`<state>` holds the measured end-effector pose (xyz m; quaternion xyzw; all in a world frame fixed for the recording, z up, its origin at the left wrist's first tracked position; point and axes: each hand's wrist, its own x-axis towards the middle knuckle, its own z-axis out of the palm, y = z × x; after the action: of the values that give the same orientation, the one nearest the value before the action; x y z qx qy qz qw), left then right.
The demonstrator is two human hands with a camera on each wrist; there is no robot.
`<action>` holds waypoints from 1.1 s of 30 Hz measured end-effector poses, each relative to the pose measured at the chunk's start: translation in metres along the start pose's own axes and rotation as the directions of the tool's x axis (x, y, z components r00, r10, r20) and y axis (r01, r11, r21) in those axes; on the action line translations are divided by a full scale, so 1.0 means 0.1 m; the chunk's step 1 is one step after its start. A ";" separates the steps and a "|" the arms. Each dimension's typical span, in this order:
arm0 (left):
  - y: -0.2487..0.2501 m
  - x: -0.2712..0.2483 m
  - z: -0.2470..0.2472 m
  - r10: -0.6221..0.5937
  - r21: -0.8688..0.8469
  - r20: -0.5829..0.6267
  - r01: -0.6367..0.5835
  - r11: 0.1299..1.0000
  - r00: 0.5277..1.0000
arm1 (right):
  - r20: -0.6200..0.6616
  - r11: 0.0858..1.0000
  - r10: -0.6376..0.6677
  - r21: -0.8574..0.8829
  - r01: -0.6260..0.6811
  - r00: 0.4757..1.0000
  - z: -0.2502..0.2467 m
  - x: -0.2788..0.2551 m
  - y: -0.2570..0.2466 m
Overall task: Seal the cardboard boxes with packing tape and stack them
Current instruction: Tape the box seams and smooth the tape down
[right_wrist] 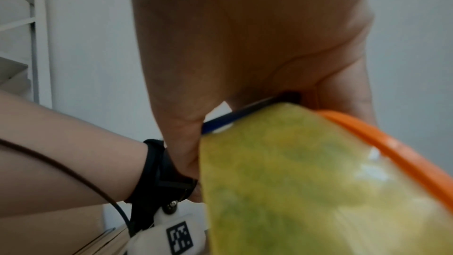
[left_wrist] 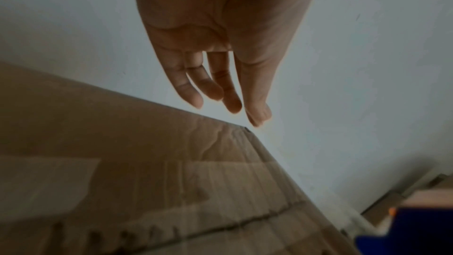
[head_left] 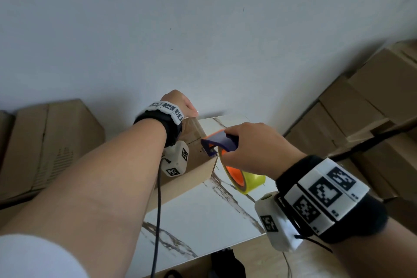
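Observation:
A brown cardboard box [head_left: 194,165] lies on the marble-patterned table [head_left: 214,214], with my left forearm stretched over it. My left hand [head_left: 180,105] is at the box's far corner; in the left wrist view its fingers [left_wrist: 213,88] hang straight just above the corner of the box [left_wrist: 171,172] and hold nothing. My right hand [head_left: 252,149] grips a blue and orange tape dispenser [head_left: 222,142] carrying a yellow roll [head_left: 250,181]. The dispenser's blue front end sits at the box's near right edge. The roll [right_wrist: 294,181] fills the right wrist view beneath my right hand [right_wrist: 245,46].
Stacked cardboard boxes [head_left: 372,97] stand against the wall at the right. Another large box [head_left: 45,142] is at the left. A plain white wall runs close behind the table. A dark object [head_left: 228,264] lies on the floor by the table's near edge.

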<state>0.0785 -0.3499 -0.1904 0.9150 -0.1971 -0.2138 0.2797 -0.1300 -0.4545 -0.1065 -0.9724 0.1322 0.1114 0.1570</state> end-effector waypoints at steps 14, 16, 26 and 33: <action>-0.09 0.09 0.08 -0.014 -0.011 -0.038 0.014 1.000 0.999 | 0.000 1.000 -0.014 -0.020 0.014 1.000 0.00 0.09 0.01; -0.11 0.10 0.08 -0.016 -0.013 -0.041 0.016 1.000 0.999 | -0.015 1.000 -0.022 -0.019 0.021 1.000 -0.01 0.09 -0.01; -0.16 0.11 0.12 -0.028 -0.035 -0.017 0.028 0.999 0.999 | -0.001 0.999 0.008 -0.038 -0.008 1.000 -0.02 0.11 -0.02; -0.16 0.13 0.10 -0.081 -0.025 -0.062 0.080 0.996 0.995 | 0.001 0.998 0.030 -0.052 -0.030 1.000 -0.04 0.14 -0.04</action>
<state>0.0881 -0.3478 -0.2109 0.9252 -0.1488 -0.1983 0.2872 -0.1153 -0.4555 -0.1054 -0.9739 0.1435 0.1181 0.1302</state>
